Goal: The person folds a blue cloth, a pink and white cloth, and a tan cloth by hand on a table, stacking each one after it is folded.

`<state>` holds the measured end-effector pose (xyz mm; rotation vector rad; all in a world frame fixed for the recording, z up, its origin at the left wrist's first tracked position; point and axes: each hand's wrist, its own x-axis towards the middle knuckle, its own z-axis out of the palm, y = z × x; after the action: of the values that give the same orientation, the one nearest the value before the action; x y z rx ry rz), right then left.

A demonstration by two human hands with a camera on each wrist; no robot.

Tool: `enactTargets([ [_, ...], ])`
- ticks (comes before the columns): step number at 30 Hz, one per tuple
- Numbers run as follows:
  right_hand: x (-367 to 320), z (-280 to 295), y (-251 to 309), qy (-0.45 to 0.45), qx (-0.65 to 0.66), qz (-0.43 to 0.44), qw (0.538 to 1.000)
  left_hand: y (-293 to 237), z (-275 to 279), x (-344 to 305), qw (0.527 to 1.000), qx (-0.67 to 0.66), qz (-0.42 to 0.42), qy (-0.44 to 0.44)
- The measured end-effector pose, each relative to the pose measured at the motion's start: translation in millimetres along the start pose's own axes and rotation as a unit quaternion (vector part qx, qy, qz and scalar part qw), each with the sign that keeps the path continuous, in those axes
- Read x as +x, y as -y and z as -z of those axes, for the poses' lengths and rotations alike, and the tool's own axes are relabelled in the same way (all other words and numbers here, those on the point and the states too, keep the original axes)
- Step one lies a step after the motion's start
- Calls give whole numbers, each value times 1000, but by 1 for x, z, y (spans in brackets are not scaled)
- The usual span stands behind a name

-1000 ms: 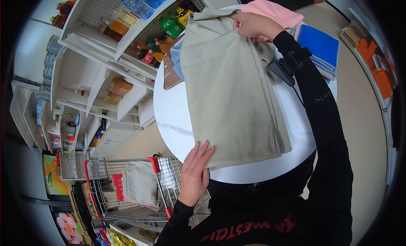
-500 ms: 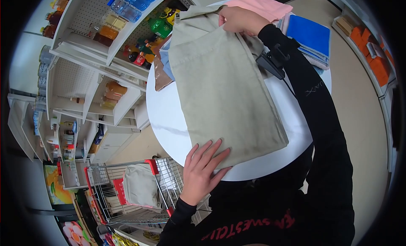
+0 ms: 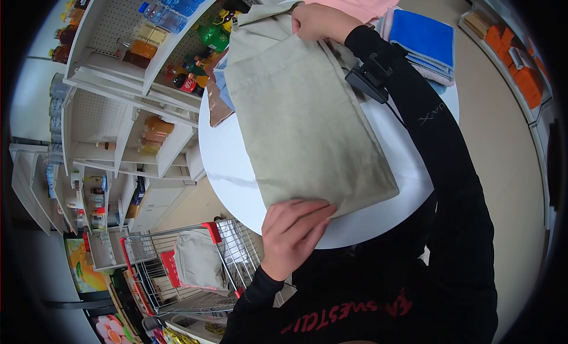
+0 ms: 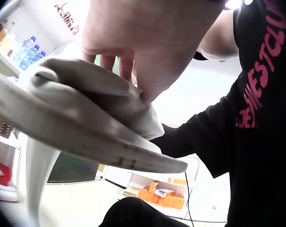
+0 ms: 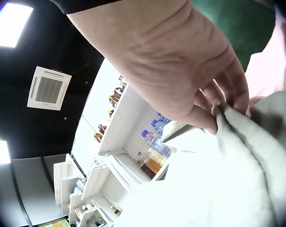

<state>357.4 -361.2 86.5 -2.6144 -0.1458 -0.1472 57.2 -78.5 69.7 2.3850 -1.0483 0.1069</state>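
Grey-green folded trousers [image 3: 302, 113] lie lengthwise over the round white table [image 3: 228, 172]. At their far end my right hand [image 3: 322, 23] pinches the cloth; in the right wrist view that hand [image 5: 180, 61] has thumb and fingertips closed on a fold [image 5: 242, 127]. My left hand [image 3: 293, 234] is at the near edge, its fingers bent over the cloth. In the left wrist view the left hand [image 4: 147, 38] grips the layered fabric [image 4: 100, 94] with thumb and fingers, just above the table rim [image 4: 86, 142].
Blue folded cloths [image 3: 421, 39] are stacked at the table's right, beside a pink cloth [image 3: 355, 2]. Brown fabric [image 3: 218, 104] lies at the far left. A shopping cart [image 3: 212, 232] holding grey clothing [image 3: 198, 258] stands left, below shelves with bottles.
My left hand has gone from lying flat on the near edge to curling its fingers round the cloth, moving slightly right. The right hand keeps its pinch. The whole view has shifted.
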Motion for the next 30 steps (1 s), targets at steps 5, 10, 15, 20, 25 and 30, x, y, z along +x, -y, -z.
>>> enactTargets([
  [5, 3, -1, -5, 1, 5, 7, 1000, 6, -4, 3, 989, 73, -64, 109],
  [10, 10, -12, -14, -16, 2, 55, 998, 2, 15, -7, 983, 90, 51, 153],
  [15, 6, -15, -18, 0, -10, 61, 998, 8, 18, -24, 978, 66, 94, 176],
  [20, -14, 12, 8, 48, 10, 17, 999, 29, 56, -14, 978, -18, 116, 170],
  [25, -16, 15, 16, 53, -47, -30, 997, 63, 111, 35, 983, 12, 167, 69],
  [30, -3, -1, 0, 43, -47, 5, 998, 159, 105, 113, 969, -119, 211, -54],
])
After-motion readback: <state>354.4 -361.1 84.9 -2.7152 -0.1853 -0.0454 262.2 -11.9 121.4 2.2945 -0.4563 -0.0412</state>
